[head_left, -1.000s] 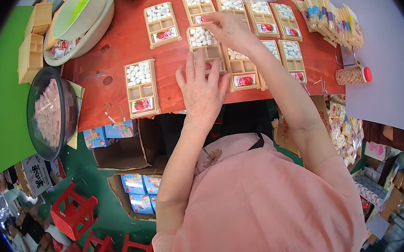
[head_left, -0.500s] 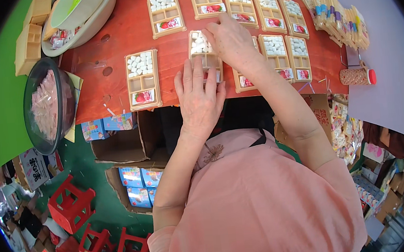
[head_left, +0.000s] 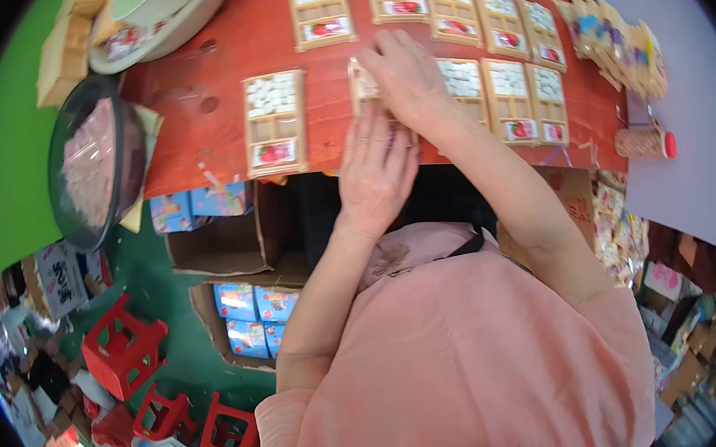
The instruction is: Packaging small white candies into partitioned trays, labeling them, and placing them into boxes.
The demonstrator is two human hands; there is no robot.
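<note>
A beige compartment tray (head_left: 360, 88) lies in front of me at the table's near edge, mostly hidden under both hands. My left hand (head_left: 376, 174) rests on its near end, fingers stretched out and lying flat. Over its far right part bends my right hand (head_left: 406, 77), fingers apart and touching the top; the fingertips are slightly blurred. Left of it sits a similar tray (head_left: 276, 128) with white marshmallows, bare compartments and a red-and-white strawberry sachet. Further filled trays stand in rows behind and to the right, such as one tray (head_left: 320, 12) at the back.
The red table (head_left: 187, 145) carries a dark bowl (head_left: 58, 179) of pink packets and a pale basin (head_left: 205, 18) at left. Bundled sticks (head_left: 616, 43) and a red-lidded jar (head_left: 643, 144) are at right. Below stand open cartons (head_left: 223, 254) with blue boxes, and red stools (head_left: 124, 345).
The view has shifted, so the table and trays appear farther right and higher. My hands stay on the same tray, the right hand lying a little farther over its far end.
</note>
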